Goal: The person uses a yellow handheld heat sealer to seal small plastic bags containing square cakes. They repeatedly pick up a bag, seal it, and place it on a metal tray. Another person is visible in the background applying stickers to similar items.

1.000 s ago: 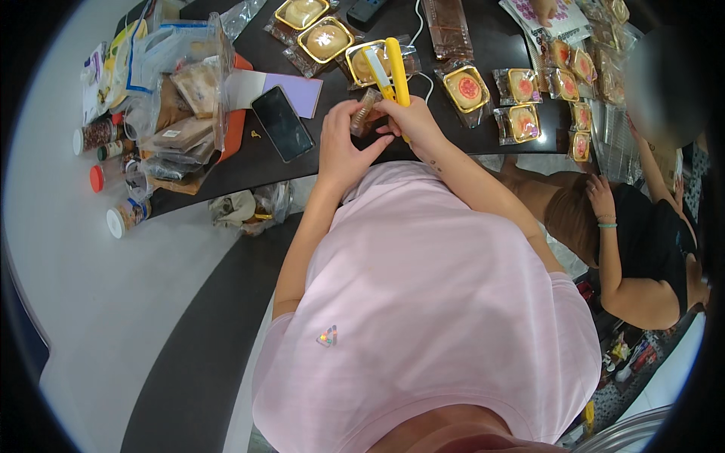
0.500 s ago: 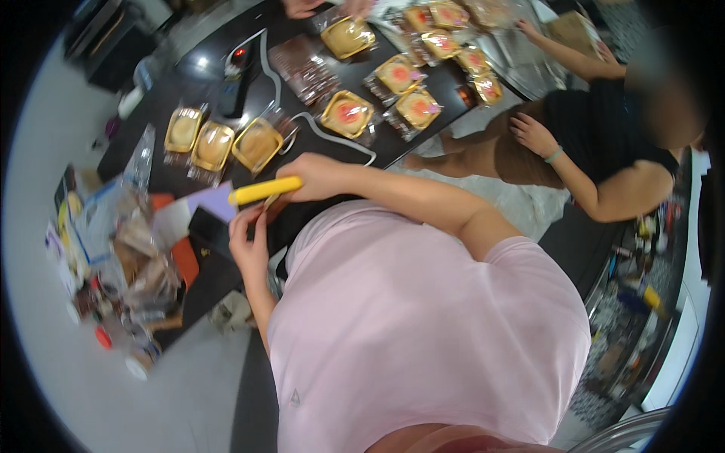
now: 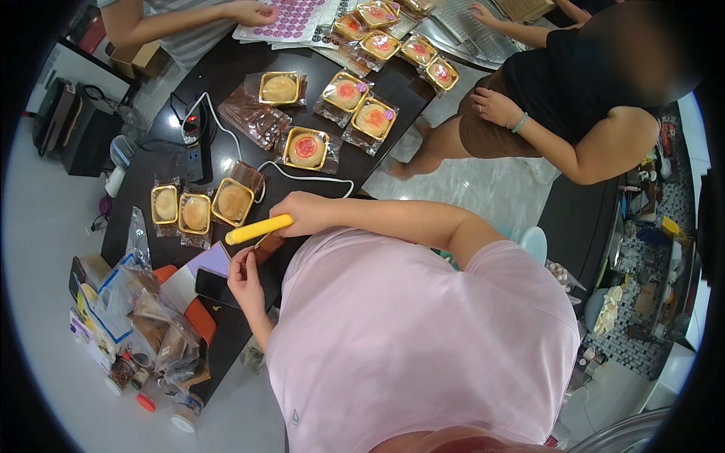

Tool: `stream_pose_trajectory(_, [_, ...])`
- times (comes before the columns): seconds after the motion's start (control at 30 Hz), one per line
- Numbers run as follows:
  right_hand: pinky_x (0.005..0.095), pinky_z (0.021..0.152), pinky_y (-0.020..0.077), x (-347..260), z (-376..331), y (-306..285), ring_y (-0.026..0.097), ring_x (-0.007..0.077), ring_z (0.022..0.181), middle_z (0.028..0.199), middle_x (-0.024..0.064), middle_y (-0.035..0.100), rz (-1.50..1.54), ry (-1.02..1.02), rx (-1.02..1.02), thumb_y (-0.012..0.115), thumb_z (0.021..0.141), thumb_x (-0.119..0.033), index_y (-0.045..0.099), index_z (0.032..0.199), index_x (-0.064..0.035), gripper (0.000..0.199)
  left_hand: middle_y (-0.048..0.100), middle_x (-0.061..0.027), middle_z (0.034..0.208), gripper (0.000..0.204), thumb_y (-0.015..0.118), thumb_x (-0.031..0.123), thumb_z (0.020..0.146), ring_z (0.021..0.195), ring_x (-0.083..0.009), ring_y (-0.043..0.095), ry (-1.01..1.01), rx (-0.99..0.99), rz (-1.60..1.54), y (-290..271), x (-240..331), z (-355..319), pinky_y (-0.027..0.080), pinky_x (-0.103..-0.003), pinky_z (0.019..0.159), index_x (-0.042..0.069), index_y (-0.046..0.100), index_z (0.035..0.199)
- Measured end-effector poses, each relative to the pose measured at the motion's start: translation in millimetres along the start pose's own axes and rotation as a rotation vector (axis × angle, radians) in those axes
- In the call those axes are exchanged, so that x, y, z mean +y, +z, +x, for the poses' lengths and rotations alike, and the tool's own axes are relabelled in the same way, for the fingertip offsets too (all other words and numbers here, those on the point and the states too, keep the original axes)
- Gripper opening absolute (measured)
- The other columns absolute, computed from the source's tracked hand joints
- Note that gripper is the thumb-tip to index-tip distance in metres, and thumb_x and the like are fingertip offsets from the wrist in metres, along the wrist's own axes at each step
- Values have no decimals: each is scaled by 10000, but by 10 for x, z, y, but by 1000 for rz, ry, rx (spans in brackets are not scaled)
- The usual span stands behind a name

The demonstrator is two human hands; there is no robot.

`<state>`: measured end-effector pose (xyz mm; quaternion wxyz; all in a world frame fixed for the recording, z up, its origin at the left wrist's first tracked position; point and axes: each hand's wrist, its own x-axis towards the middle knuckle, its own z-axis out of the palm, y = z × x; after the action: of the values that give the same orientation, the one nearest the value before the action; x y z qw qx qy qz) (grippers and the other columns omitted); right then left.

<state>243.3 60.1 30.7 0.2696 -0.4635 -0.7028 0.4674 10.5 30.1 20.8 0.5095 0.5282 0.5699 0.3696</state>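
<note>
Gripping a yellow tool (image 3: 257, 229) by one end, the right hand (image 3: 300, 214) holds it above the surface (image 3: 404, 87); the left hand (image 3: 247, 281) pinches a brown wrapper (image 3: 270, 244) just below, near a phone (image 3: 212, 286); three wrapped cakes (image 3: 195, 214) lie beyond.

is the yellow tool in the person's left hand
No, the yellow tool is gripped in the person's right hand.

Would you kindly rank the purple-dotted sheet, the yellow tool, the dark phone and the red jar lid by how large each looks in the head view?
Largest to smallest:
1. Purple-dotted sheet
2. Yellow tool and dark phone: too alike to rank, both being partly covered
3. Red jar lid
</note>
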Motion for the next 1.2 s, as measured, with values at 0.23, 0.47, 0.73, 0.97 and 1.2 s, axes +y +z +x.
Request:
stream_pose_trajectory(0.23, [395, 639, 484, -125, -15, -203, 633, 336, 719, 755, 154, 640, -59, 134, -87, 671, 802, -409, 607, 953, -68, 378, 566, 44, 787, 136, 583, 126, 919, 645, -15, 435, -75, 38, -26, 105, -12, 58, 340, -162, 565, 30, 640, 998])
stream_pose_trajectory(0.47, [383, 714, 491, 16, -70, -446, 643, 316, 848, 914, 145, 652, -222, 286, -27, 648, 818, -462, 593, 1069, -71, 468, 604, 24, 843, 156, 583, 137, 922, 702, -33, 488, -123, 20, -139, 42, -103, 130, 390, -189, 616, 25, 629, 1020])
stream_pose_trajectory(0.73, [385, 666, 482, -113, 0, -533, 626, 307, 769, 835, 105, 633, -378, 2, -153, 669, 773, -488, 582, 942, -76, 454, 606, 18, 838, 124, 575, 128, 922, 700, -31, 514, -118, 56, -197, 75, -11, 92, 411, -183, 627, 24, 610, 981])
stream_pose_trajectory(0.97, [375, 606, 461, -243, 170, -382, 604, 297, 722, 812, 90, 604, -485, -144, -174, 696, 778, -392, 573, 921, -66, 377, 611, -3, 872, 131, 561, 124, 930, 723, -44, 528, -125, 41, -234, 60, 13, 105, 427, -191, 645, 12, 573, 997])
stream_pose_trajectory(1.2, [381, 584, 441, -176, 222, -298, 586, 313, 674, 727, 117, 586, -442, -124, -167, 671, 811, -344, 584, 845, -39, 319, 592, -21, 921, 175, 590, 124, 907, 762, -60, 528, -64, 92, -232, 75, -78, 149, 430, -201, 661, 12, 554, 1036])
